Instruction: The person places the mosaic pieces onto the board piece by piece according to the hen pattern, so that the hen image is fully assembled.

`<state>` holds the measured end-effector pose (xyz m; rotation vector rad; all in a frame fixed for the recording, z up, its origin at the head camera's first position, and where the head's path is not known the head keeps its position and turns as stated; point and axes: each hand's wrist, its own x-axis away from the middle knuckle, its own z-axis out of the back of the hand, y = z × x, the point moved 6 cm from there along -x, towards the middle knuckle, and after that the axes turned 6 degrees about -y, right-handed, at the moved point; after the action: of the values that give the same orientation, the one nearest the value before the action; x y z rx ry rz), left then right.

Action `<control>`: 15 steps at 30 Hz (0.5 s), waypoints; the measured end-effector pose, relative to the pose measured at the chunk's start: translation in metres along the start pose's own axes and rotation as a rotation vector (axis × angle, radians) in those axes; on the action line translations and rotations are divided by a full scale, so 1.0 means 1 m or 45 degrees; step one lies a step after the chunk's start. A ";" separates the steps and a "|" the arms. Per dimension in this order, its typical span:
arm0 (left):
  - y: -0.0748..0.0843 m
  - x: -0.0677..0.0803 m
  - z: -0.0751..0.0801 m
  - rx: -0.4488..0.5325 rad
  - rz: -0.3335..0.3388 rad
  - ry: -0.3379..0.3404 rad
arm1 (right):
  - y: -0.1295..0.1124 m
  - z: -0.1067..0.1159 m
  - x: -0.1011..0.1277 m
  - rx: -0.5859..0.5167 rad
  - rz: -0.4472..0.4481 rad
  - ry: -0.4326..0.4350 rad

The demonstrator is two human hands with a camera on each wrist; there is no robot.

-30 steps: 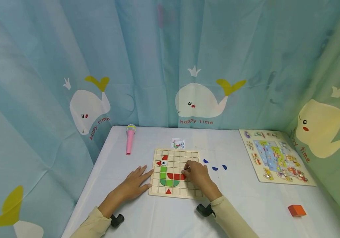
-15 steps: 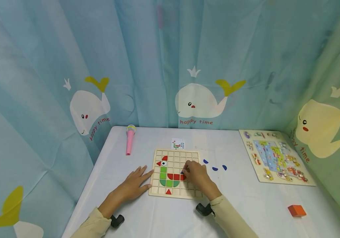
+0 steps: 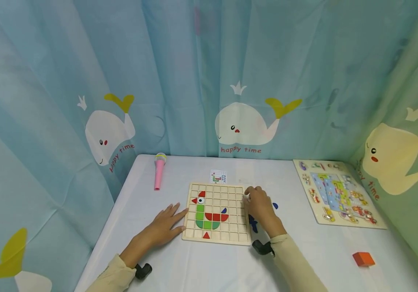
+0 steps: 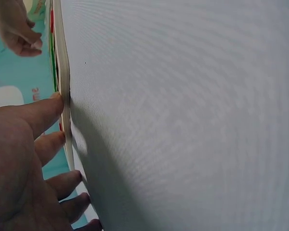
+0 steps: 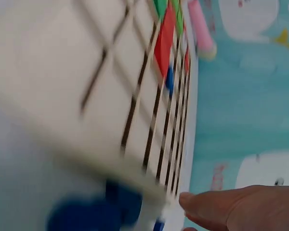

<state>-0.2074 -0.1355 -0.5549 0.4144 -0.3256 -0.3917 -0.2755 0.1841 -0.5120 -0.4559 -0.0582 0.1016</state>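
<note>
My left hand (image 3: 164, 225) lies on the table with spread fingers, its fingertips touching the left edge of the wooden grid board (image 3: 232, 235). Red, green and white pieces form a bird on the board. A blue half-round piece (image 3: 224, 211) sits tilted in a cell above the red row (image 3: 214, 217). My right hand (image 3: 261, 207) hovers at the board's right edge, fingers loosely bent, no piece visible in them. Dark blue pieces (image 3: 253, 224) lie beside that edge, partly hidden by the hand; they look blurred in the right wrist view. Another blue piece (image 3: 275, 205) shows beyond the hand.
A small picture card (image 3: 218, 176) lies behind the board. A pink toy microphone (image 3: 159, 172) is at the back left. On the right are a picture puzzle board (image 3: 340, 194) and an orange block (image 3: 364, 258). A whale-print curtain (image 3: 194, 73) hangs behind the table.
My right hand has let go of a blue half-round piece, now lying in a board cell, and moved right to the board's edge. The left hand has stayed in place.
</note>
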 end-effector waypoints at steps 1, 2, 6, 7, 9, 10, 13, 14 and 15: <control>0.000 0.000 0.000 0.001 0.001 0.001 | 0.007 0.003 -0.002 0.009 -0.028 0.014; 0.000 0.000 0.000 0.001 0.001 0.001 | 0.013 0.005 -0.004 0.013 -0.053 0.020; 0.000 0.000 0.001 0.005 -0.001 -0.004 | 0.031 0.005 -0.012 0.019 -0.114 -0.007; 0.000 0.001 0.001 0.008 -0.003 -0.005 | 0.034 0.004 -0.014 0.016 -0.111 -0.016; 0.000 0.001 0.001 0.012 -0.007 -0.008 | 0.037 0.001 -0.017 0.017 -0.099 -0.038; 0.001 0.001 0.001 0.017 -0.009 -0.010 | 0.039 0.000 -0.018 0.014 -0.092 -0.046; 0.002 0.002 0.002 0.022 -0.011 -0.009 | 0.042 -0.003 -0.022 -0.004 -0.084 -0.062; 0.002 0.002 0.003 0.023 -0.010 -0.008 | 0.044 -0.003 -0.022 -0.020 -0.100 -0.063; 0.001 0.001 0.002 0.023 -0.008 -0.009 | 0.045 -0.003 -0.023 -0.033 -0.114 -0.060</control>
<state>-0.2066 -0.1356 -0.5518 0.4321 -0.3352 -0.3970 -0.3017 0.2206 -0.5350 -0.4764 -0.1261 0.0233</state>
